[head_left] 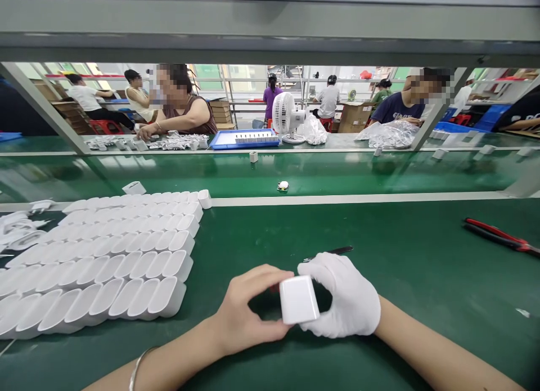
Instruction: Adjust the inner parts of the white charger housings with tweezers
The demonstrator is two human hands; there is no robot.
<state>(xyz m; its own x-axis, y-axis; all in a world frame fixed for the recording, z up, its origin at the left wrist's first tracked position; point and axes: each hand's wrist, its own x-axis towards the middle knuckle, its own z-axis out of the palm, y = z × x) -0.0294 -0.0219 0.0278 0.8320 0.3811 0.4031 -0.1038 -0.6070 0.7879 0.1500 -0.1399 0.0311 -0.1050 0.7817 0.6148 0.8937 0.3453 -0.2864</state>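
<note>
My left hand [242,312], bare, and my right hand [348,298], in a white glove, together grip a small white plastic charger housing [298,300] just above the green mat. The left thumb and fingers pinch its left side; the gloved fingers wrap its right side. A thin black tool [333,251] sticks out behind the gloved hand; whether the hand holds it I cannot tell. To the left lie several rows of open white housings [118,261], packed side by side.
Red-handled pliers [500,236] lie at the right. A green conveyor belt [337,174] runs across beyond the mat, carrying a few small white parts. Across it sit other workers, a blue tray [244,139], a white fan [284,116] and plastic bags.
</note>
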